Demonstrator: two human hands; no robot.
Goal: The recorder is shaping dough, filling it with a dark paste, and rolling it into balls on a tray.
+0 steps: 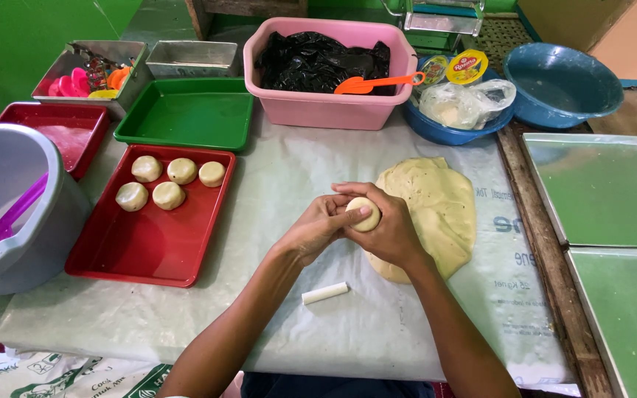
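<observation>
A small round ball of pale dough (pixel 365 213) sat between both hands above the middle of the table. The right hand (pixel 391 227) cupped it from the far side and below, fingers curled close round it; the left hand (pixel 318 225) pressed in from the near side, its thumb laid across the ball's front. The ball was nearly round, so no long axis could be told.

Just behind the hands lay a flattened slab of the same dough (pixel 436 210), its longer side running away from the person. Near the forearms lay one short white stick (pixel 325 292), lying roughly crosswise with its right end a little farther away.

The table was covered with a pale plastic sheet (pixel 274 184), a wooden edge showing on the right; green walls stood behind. To the left a red tray (pixel 149 243) held five shaped dough rounds (pixel 167 195), three in the far row and two nearer. Beyond it were a second red tray (pixel 60 129), one green tray (pixel 189 114) and two metal tins. A pink tub (pixel 326 103) held black plastic and an orange scoop (pixel 374 83). Two blue bowls stood at the far right, two metal sheets (pixel 606 191) at the right edge, and a grey bucket (pixel 9 206) at the left.
</observation>
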